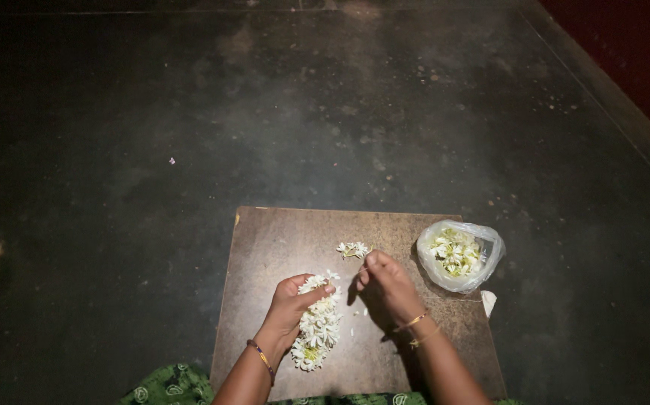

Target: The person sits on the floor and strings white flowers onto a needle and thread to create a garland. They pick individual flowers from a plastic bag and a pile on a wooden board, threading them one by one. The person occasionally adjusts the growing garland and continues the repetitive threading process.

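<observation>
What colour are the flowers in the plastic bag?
White with yellowish-green centres, seen in the head view inside the clear plastic bag holding the flowers.

Your left hand [289,306] grips a white flower garland [316,324] on the wooden board [280,240]; your right hand [385,289] pinches near loose flowers [353,249], beside a plastic bag [458,255].
</observation>
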